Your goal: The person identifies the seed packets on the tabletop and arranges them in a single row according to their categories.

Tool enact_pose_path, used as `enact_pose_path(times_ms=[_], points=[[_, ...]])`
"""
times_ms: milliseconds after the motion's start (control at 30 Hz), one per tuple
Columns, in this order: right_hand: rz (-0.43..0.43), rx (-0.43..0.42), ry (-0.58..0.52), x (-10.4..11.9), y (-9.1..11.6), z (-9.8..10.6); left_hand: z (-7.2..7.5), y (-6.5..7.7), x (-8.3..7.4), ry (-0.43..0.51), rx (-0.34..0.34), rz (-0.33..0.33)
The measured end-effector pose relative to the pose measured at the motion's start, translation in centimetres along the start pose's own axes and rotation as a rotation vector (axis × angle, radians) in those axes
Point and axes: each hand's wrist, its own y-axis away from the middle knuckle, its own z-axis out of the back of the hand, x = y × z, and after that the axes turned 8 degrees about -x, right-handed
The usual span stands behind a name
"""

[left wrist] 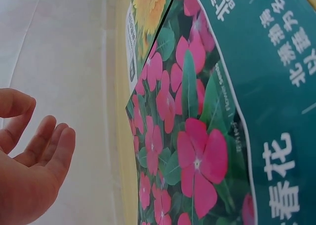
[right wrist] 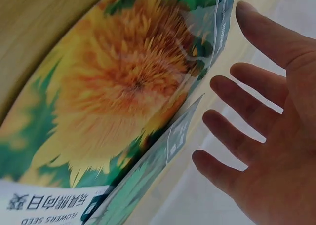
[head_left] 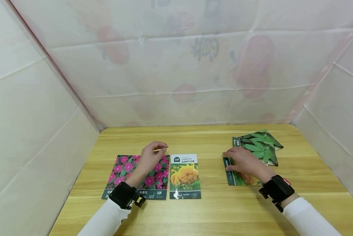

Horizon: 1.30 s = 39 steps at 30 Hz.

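My left hand (head_left: pixel 152 155) hovers over two seed packets with pink flowers, its fingers loosely bent and holding nothing. One pink-flower packet (head_left: pixel 159 178) lies beside the other pink packet (head_left: pixel 117 172), partly hidden by the forearm. In the right wrist view, my right hand (right wrist: pixel 276 116) has its fingers spread close to the edge of an orange-yellow sunflower seed packet (right wrist: pixel 128 87). From the head view, that hand covers much of this packet, which lies sideways. Behind it are overlapping green-leaf packets (head_left: pixel 262 151).
Another yellow sunflower packet (head_left: pixel 184 178) lies upright to the right of the pink ones. Everything rests on a wood-grain table (head_left: pixel 211 209). White fabric walls (head_left: pixel 176 75) stand behind the table and at both sides.
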Motion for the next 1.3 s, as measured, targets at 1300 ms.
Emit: enact_pose_path(times_ms=[1300], points=[[-0.012, 0.054, 0.097, 0.8, 2.3, 1.1, 0.2, 0.8, -3.2, 0.027, 0.016, 0.021]])
